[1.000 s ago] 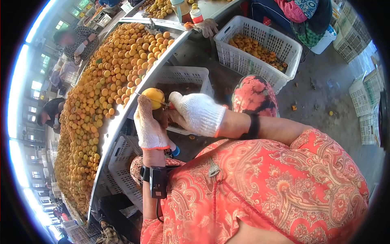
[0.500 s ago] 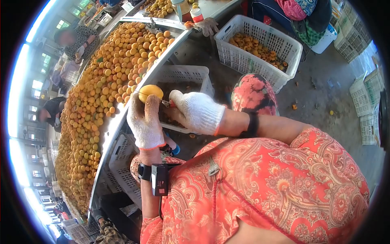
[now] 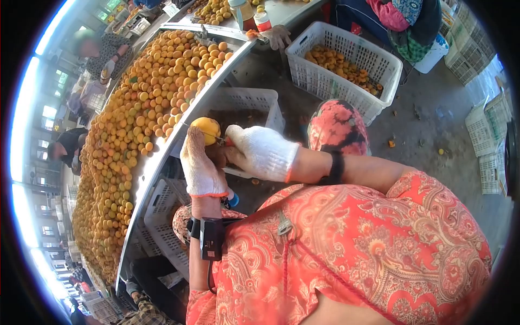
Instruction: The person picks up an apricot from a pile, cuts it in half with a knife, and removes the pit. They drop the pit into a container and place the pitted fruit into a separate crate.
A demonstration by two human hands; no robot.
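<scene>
My left hand [image 3: 201,162], in a white knit glove with stained fingers, is closed round a yellow-orange apricot [image 3: 206,130] at the table's edge. In my right hand [image 3: 262,151], also gloved, is a small thin metal tool [image 3: 220,141] with a bit of red at its handle. Its thin metal part meets the apricot, but the glove hides most of the tool. Both hands are close together, over a white crate below. A large heap of apricots [image 3: 157,81] covers the table to the left.
Below my hands stands a white plastic crate [image 3: 254,97] with dark contents. Another crate [image 3: 341,67] at the upper right holds cut apricot pieces. A bottle [image 3: 242,13] and a red-and-white jar [image 3: 262,21] stand on the far tabletop. Stacked crates [image 3: 485,135] line the right.
My left hand has shifted slightly right and its fingers have changed their grip. The apricot has turned and moved a little right and down. My right hand has barely moved.
</scene>
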